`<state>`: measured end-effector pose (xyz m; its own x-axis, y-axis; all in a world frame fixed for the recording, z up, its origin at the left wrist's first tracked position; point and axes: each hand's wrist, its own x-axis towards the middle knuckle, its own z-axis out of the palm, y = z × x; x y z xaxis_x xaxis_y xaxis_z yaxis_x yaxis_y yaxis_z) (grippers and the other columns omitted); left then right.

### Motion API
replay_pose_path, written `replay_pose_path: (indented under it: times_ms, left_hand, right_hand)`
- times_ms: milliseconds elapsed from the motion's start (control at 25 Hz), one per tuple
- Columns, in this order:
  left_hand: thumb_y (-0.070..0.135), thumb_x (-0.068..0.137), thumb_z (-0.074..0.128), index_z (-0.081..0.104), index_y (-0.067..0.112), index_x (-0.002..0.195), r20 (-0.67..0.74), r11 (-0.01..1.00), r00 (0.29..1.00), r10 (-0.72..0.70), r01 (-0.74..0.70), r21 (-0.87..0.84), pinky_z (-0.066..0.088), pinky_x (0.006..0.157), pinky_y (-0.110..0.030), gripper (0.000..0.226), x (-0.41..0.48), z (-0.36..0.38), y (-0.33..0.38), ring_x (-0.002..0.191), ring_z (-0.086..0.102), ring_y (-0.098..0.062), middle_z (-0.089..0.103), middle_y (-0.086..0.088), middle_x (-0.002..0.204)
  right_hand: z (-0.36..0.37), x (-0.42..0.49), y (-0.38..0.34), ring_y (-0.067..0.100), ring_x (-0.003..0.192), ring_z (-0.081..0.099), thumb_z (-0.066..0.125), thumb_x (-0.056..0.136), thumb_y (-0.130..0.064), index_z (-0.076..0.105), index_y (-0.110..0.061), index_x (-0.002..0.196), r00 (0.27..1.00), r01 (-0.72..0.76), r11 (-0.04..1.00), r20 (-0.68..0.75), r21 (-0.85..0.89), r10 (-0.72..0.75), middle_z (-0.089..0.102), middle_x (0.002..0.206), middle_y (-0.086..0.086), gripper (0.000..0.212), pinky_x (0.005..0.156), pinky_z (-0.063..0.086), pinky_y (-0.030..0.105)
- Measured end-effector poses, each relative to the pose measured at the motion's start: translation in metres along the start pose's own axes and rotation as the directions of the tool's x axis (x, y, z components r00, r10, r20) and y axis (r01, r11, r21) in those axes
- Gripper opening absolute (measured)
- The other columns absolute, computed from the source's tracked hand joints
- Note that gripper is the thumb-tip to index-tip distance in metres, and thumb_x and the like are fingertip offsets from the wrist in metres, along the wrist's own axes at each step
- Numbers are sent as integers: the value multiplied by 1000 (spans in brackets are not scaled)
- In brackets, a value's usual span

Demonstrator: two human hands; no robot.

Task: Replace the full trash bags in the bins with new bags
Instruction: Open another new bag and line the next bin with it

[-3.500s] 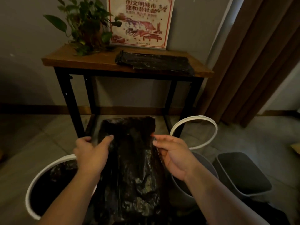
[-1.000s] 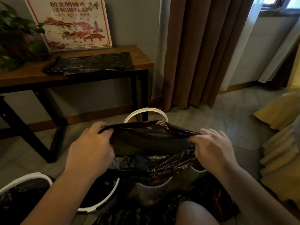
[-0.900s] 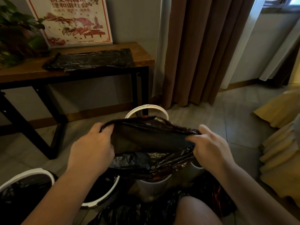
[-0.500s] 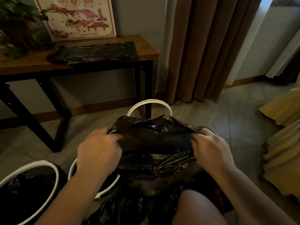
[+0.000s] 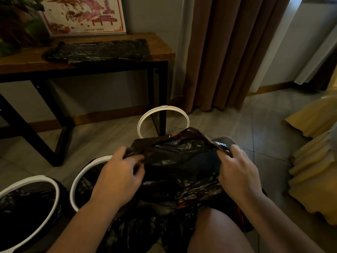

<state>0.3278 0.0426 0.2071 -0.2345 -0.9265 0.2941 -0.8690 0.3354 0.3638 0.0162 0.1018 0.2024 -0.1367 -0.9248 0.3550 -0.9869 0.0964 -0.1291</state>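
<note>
A new black trash bag is spread over a bin in front of me, hiding nearly all of it. My left hand grips the bag's left edge. My right hand grips its right edge, where a bit of dark bin rim shows. A loose white ring stands behind the bag. Left of it are two white-rimmed bins lined with black bags, one nearer and one at the far left. A stack of folded black bags lies on the wooden table.
Crumpled black plastic lies on the floor by my knee. The table's black legs stand just behind the ring. A brown curtain hangs at the right, yellow fabric lies at the far right. A poster and a plant sit on the table.
My hands have lowered the opened bag over the bin and pulled its edges down and outward. The view has tilted down and shifted right since the earliest frame.
</note>
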Motion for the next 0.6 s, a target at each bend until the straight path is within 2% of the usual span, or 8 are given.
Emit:
replay_pose_path:
  times_ms: [80, 160, 240, 320, 400, 480, 560, 600]
  left_hand:
    - [20, 92, 67, 80, 36, 109, 91, 997, 995, 32, -39, 68, 47, 75, -28, 27, 0, 9, -2, 89, 49, -15, 29, 11, 105]
    - [22, 92, 63, 79, 33, 103, 194, 982, 981, 22, -58, 180, 38, 73, -26, 23, 3, 14, -5, 87, 36, -11, 18, 10, 98]
    - [25, 93, 63, 73, 30, 103, 220, 970, 975, 3, -57, 236, 37, 69, -27, 15, 3, 16, -9, 81, 32, -10, 14, 8, 96]
    - [24, 93, 66, 66, 24, 104, 185, 969, 982, -32, -14, 246, 41, 61, -30, 12, 2, 17, -10, 68, 38, -11, 17, 6, 99]
    - [18, 91, 70, 65, 19, 107, 128, 977, 989, -72, 43, 211, 51, 57, -35, 16, 2, 17, -8, 61, 51, -17, 26, 1, 108]
    - [9, 84, 76, 65, 18, 117, 113, 980, 990, -82, 60, 188, 57, 61, -35, 36, 2, 16, -6, 66, 64, -24, 33, -5, 125]
    - [6, 80, 75, 62, 19, 130, 103, 977, 991, -89, 67, 202, 57, 63, -37, 53, 2, 13, -8, 77, 69, -31, 40, -11, 139]
    - [6, 81, 73, 61, 19, 132, 82, 975, 991, -104, 85, 206, 54, 61, -36, 54, 2, 10, -9, 79, 68, -32, 47, -13, 136]
  right_hand:
    - [1, -3, 0, 16, 72, 51, 79, 80, -2, 74, -12, 102, 999, -13, 999, 49, 33, 11, 49, 92, 2, 24, 54, 55, 32]
    - [2, -4, 3, 14, 73, 48, 78, 82, -3, 71, -14, 84, 994, -37, 999, 103, 26, 35, 44, 91, 0, 13, 55, 54, 32]
    - [4, -4, 5, 13, 72, 47, 78, 84, -6, 71, -15, 80, 988, -62, 998, 140, 11, 60, 40, 91, -2, 12, 56, 52, 29]
    - [6, -3, 5, 10, 68, 48, 78, 88, -7, 75, -15, 90, 987, -88, 995, 141, 40, 82, 40, 94, -2, 9, 56, 51, 26]
    - [8, -4, 2, 5, 58, 46, 78, 87, -3, 73, -13, 99, 987, -110, 986, 135, 125, 93, 41, 95, -3, 16, 51, 43, 16]
    - [11, -5, 1, 0, 56, 40, 77, 85, 0, 70, -14, 111, 987, -97, 986, 144, 139, 77, 36, 102, -5, 30, 48, 32, 8]
    - [13, -5, 1, 3, 61, 44, 72, 89, -6, 65, -18, 120, 983, -106, 985, 161, 139, 83, 32, 109, -7, 33, 48, 37, 11]
    - [13, -6, 1, 6, 65, 48, 70, 92, -11, 64, -19, 120, 981, -114, 987, 170, 113, 93, 36, 112, -8, 30, 52, 41, 14]
